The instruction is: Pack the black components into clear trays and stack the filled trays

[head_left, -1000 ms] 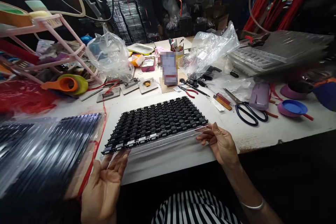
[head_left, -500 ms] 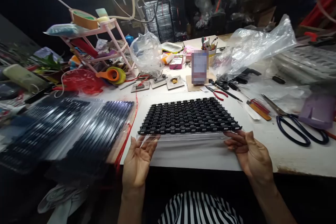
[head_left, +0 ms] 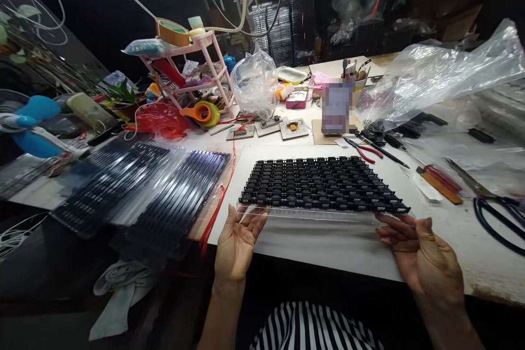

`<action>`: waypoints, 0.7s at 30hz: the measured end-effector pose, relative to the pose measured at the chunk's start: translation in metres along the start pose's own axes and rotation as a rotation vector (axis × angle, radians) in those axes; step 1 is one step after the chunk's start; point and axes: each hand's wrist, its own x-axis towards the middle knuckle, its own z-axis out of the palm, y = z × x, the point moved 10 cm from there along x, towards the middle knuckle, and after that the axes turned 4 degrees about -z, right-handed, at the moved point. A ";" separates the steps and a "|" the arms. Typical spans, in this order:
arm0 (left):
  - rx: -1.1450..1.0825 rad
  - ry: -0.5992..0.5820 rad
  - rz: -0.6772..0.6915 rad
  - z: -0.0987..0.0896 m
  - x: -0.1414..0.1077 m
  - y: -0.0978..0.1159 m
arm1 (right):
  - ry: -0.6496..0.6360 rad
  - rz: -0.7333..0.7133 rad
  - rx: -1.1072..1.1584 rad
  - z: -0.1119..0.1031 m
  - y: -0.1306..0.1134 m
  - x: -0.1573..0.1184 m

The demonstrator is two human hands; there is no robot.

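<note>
A clear plastic tray (head_left: 303, 215) bearing rows of small black parts (head_left: 320, 183) is held over the white board near the table's front edge. My left hand (head_left: 240, 238) grips its near left corner, palm up, with the fingers beneath the plastic. At the near right corner my right hand (head_left: 426, 251) holds the tray the same way, fingertips under it. Left of the tray lie stacked trays of dark strips (head_left: 176, 191) in clear plastic, with a red ribbon (head_left: 213, 219) beside them.
Red-handled pliers (head_left: 365, 150), an orange-handled tool (head_left: 441, 186) and dark-handled scissors (head_left: 498, 219) lie at the right. Behind are small metal plates (head_left: 268, 127), a phone-like object (head_left: 336, 108), a pink rack (head_left: 211, 63) and a plastic bag (head_left: 254, 82). A blue fan (head_left: 39, 126) stands far left.
The view has turned left, so the table and its objects appear shifted right, and the blue fan has come into view. Both hands keep their hold on the tray.
</note>
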 end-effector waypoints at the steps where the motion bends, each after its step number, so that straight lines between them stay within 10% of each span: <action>1: -0.004 0.006 0.000 0.000 0.000 0.000 | 0.000 0.001 0.003 0.000 0.000 0.000; 17: 0.106 -0.014 0.064 -0.006 0.007 0.010 | -0.098 -0.022 0.139 0.020 -0.009 -0.002; 21: 0.170 0.140 0.055 -0.012 0.008 0.013 | -0.081 -0.028 0.149 0.019 -0.010 -0.001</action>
